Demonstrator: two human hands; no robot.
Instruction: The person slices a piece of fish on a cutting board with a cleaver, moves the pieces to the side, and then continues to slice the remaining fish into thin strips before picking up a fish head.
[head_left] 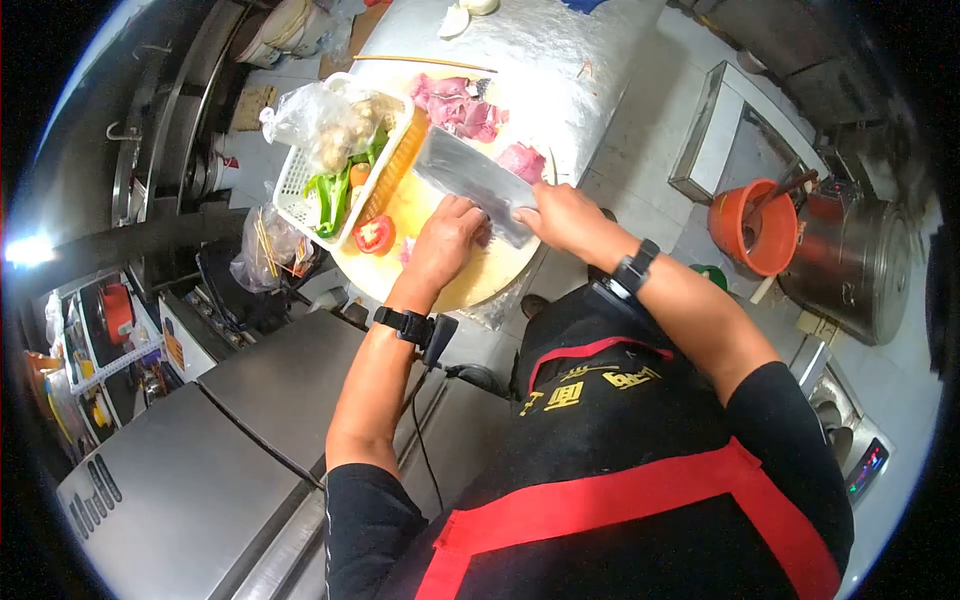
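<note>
My right hand [560, 214] is closed around the handle end of a wide cleaver [468, 172], whose blade lies over the round yellow cutting board [465, 290]. My left hand [447, 238] is closed, its fingers curled and pressed down on a small piece of meat [484, 236] beside the blade; the hand covers most of that piece. Beyond the cleaver lies a pile of sliced pink meat [458, 106], with a separate chunk of meat [521, 160] near the blade's right side. A cut tomato half [374, 236] sits left of my left hand.
A white plastic basket [292, 200] with green peppers and a plastic bag stands at the board's left. A chopstick-like stick [425, 62] lies behind the meat. An orange bucket [752, 228] and a large metal pot [850, 262] are at right; a steel counter [190, 480] is at lower left.
</note>
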